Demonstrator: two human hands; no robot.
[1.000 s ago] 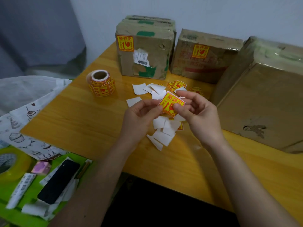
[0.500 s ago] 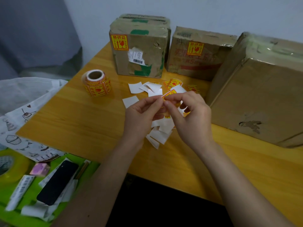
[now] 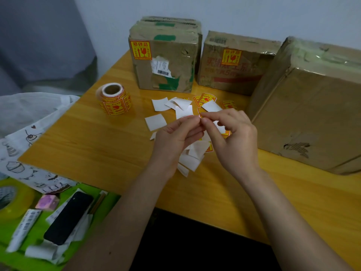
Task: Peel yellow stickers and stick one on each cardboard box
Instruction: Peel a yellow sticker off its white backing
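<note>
since a second ago the square yellow sticker with red print (image 3: 199, 115) has turned from face-up to edge-on, so only a thin red-and-white rim shows between the fingertips. left hand (image 3: 175, 136) and right hand (image 3: 232, 133) both pinch it, thumbs and forefingers closed narrow on that rim, above the scattered white backing squares (image 3: 156, 122). loose yellow stickers (image 3: 205, 98) lie just beyond that paper litter. behind the litter stand three brown cardboard boxes: the left box (image 3: 175, 55) and middle box (image 3: 230, 75) each carry a yellow sticker, the large right box (image 3: 308, 118) shows none on its visible faces. left of the litter sits the yellow sticker roll (image 3: 114, 98) on the orange wooden table (image 3: 88, 143).
</note>
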